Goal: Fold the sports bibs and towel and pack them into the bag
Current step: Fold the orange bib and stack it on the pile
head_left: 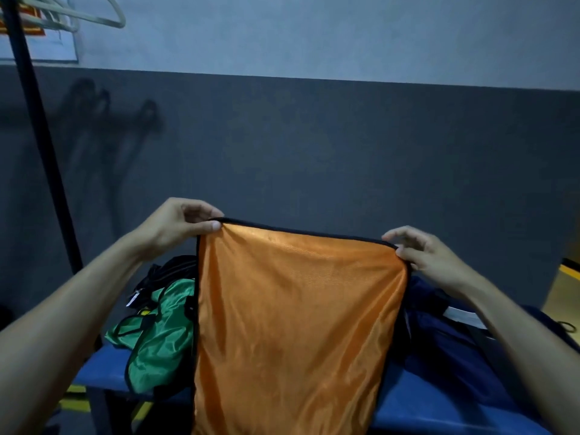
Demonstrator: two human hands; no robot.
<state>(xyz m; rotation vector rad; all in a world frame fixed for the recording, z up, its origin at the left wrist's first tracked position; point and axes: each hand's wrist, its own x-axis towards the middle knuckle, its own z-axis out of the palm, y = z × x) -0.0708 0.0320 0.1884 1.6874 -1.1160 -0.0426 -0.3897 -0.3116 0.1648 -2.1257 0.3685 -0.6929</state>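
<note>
An orange mesh bib (292,315) with black trim hangs stretched in front of me above a blue bench (103,368). My left hand (179,224) pinches its top left corner between thumb and fingers. My right hand (430,255) pinches the top right corner. A crumpled green bib (160,334) with black trim lies on the bench to the left, partly behind the orange one. Dark blue fabric (439,334), perhaps the bag, lies on the bench to the right, mostly hidden by the bib and my right arm.
A black item (163,274) lies behind the green bib. A black pole (40,136) stands at the left with pale hangers (94,14) at its top. A grey wall (314,146) runs close behind the bench. Yellow floor markings (75,400) show below.
</note>
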